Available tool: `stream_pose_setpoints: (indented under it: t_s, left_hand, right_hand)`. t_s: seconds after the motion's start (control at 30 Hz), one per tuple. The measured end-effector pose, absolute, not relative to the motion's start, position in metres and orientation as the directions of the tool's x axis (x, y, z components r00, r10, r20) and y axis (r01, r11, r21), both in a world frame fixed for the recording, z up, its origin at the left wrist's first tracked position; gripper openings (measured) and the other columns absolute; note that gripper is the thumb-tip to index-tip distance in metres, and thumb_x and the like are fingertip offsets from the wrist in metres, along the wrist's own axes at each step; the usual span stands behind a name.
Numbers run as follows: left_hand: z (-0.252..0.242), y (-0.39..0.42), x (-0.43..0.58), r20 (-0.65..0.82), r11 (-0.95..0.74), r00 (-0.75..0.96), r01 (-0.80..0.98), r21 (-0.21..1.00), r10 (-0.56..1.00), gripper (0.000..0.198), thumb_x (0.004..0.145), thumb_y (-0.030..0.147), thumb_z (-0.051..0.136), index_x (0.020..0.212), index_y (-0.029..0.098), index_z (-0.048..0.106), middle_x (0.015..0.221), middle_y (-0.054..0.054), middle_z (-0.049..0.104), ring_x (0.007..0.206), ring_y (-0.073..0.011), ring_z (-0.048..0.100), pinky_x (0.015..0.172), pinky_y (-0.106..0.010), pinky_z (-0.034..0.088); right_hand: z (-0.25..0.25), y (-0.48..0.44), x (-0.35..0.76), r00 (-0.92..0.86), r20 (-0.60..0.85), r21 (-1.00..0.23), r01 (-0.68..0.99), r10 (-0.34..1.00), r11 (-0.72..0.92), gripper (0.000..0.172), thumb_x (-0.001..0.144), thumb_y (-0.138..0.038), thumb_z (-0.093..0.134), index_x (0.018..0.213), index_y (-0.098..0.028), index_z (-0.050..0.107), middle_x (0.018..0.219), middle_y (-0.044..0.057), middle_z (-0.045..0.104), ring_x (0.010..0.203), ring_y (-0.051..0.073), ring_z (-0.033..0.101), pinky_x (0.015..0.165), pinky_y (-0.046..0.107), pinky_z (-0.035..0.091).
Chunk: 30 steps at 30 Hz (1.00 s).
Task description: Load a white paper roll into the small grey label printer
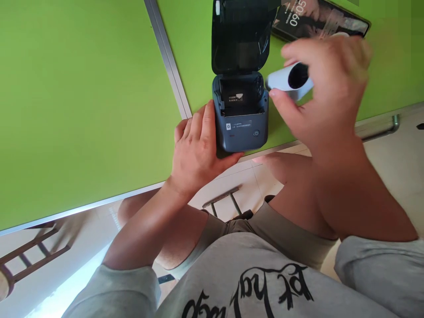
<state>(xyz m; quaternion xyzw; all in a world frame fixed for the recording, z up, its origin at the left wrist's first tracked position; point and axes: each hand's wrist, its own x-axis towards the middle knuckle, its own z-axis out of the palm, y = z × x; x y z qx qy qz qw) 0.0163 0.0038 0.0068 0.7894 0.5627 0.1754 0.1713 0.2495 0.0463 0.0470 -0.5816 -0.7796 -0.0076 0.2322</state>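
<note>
A small dark blue label printer [244, 138] stands on the green table with its black lid [241, 37] flipped up. Its roll compartment [240, 99] shows a printed sticker inside and no roll. My left hand [197, 152] is against the printer's left side, fingers along the edge and thumb by the front, gripping it. Just right of the compartment, my right hand [336, 81] pinches a white label roll [281, 80] with a dark hollow core. The roll is tilted on its side, close to the printer's right wall; part of it is hidden behind my fingers.
A phone [303, 22] with a lit screen lies behind my right hand. A metal strip [168, 57] crosses the green tabletop [82, 97]. The table's metal edge [99, 201] runs above my lap, and a wooden stool [36, 254] stands at lower left.
</note>
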Motion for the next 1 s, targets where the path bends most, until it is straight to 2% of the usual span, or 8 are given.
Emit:
stream_pose_setpoints:
  t_s: [0.1,0.17,0.23,0.37,0.53,0.67,0.83,1.0]
  left_hand:
    - [0.007,0.004,0.016,0.070,-0.299,0.304,0.824,0.481,0.950,0.106,0.080,0.088,0.062,0.160,0.023,0.039,0.156,-0.019,0.056,0.145,-0.0419,0.052,0.123,-0.056,0.037]
    - [0.007,0.004,0.016,0.065,-0.296,0.304,0.818,0.493,0.950,0.107,0.080,0.089,0.061,0.160,0.021,0.039,0.156,-0.020,0.056,0.145,-0.0426,0.052,0.123,-0.056,0.036]
    - [0.007,0.005,0.016,0.068,-0.300,0.308,0.815,0.496,0.949,0.109,0.080,0.090,0.059,0.160,0.019,0.039,0.155,-0.022,0.056,0.144,-0.0435,0.052,0.122,-0.057,0.036]
    - [0.005,0.005,0.016,0.084,-0.314,0.314,0.816,0.486,0.946,0.111,0.081,0.092,0.057,0.159,0.016,0.039,0.155,-0.024,0.056,0.144,-0.0440,0.053,0.121,-0.057,0.036]
    - [0.005,0.004,0.015,0.107,-0.336,0.325,0.813,0.475,0.940,0.109,0.083,0.088,0.059,0.159,0.013,0.039,0.153,-0.025,0.057,0.142,-0.0427,0.055,0.119,-0.054,0.039]
    - [0.005,0.003,0.016,0.111,-0.339,0.326,0.820,0.461,0.939,0.108,0.084,0.087,0.058,0.159,0.011,0.038,0.153,-0.026,0.057,0.143,-0.0427,0.054,0.118,-0.054,0.039]
    - [0.004,0.003,0.016,0.126,-0.346,0.326,0.819,0.458,0.937,0.108,0.086,0.088,0.055,0.158,0.009,0.039,0.153,-0.027,0.057,0.141,-0.0423,0.055,0.117,-0.053,0.040]
    - [0.004,0.003,0.015,0.157,-0.385,0.353,0.811,0.440,0.922,0.107,0.090,0.086,0.050,0.157,0.003,0.040,0.149,-0.028,0.059,0.133,-0.0389,0.061,0.113,-0.049,0.043]
  right_hand:
    - [0.048,0.042,0.248,-0.198,0.473,-0.450,0.783,0.859,0.429,0.037,0.088,-0.018,0.063,0.125,-0.023,0.063,0.115,0.004,0.074,0.110,0.022,0.073,0.098,0.042,0.057]
    - [0.044,0.043,0.249,-0.235,0.511,-0.445,0.751,0.827,0.488,0.025,0.088,-0.014,0.061,0.111,-0.023,0.065,0.109,0.003,0.074,0.107,0.019,0.073,0.099,0.041,0.057]
    - [0.037,0.048,0.253,-0.301,0.558,-0.378,0.738,0.773,0.560,0.023,0.088,-0.013,0.063,0.107,-0.024,0.068,0.110,0.002,0.070,0.107,0.019,0.070,0.102,0.043,0.055]
    - [0.017,0.063,0.258,-0.348,0.672,-0.332,0.648,0.654,0.686,0.044,0.089,-0.024,0.067,0.133,-0.027,0.063,0.117,0.003,0.060,0.108,0.020,0.067,0.093,0.038,0.057]
    - [0.004,0.072,0.246,-0.223,0.730,-0.465,0.531,0.646,0.709,0.054,0.090,-0.039,0.071,0.139,-0.027,0.051,0.121,0.003,0.064,0.100,0.016,0.068,0.079,0.032,0.055]
    - [0.011,0.065,0.230,-0.272,0.696,-0.471,0.526,0.665,0.708,0.037,0.092,-0.037,0.066,0.127,-0.029,0.055,0.119,0.002,0.072,0.106,0.021,0.073,0.088,0.038,0.060]
    - [0.020,0.059,0.222,-0.326,0.497,-0.538,0.611,0.804,0.581,0.017,0.091,-0.037,0.070,0.107,-0.032,0.069,0.109,0.001,0.079,0.105,0.026,0.076,0.095,0.045,0.062]
    - [0.026,0.066,0.221,-0.273,0.562,-0.519,0.618,0.781,0.590,0.016,0.095,-0.034,0.065,0.108,-0.033,0.074,0.115,0.000,0.080,0.110,0.027,0.076,0.100,0.049,0.061]
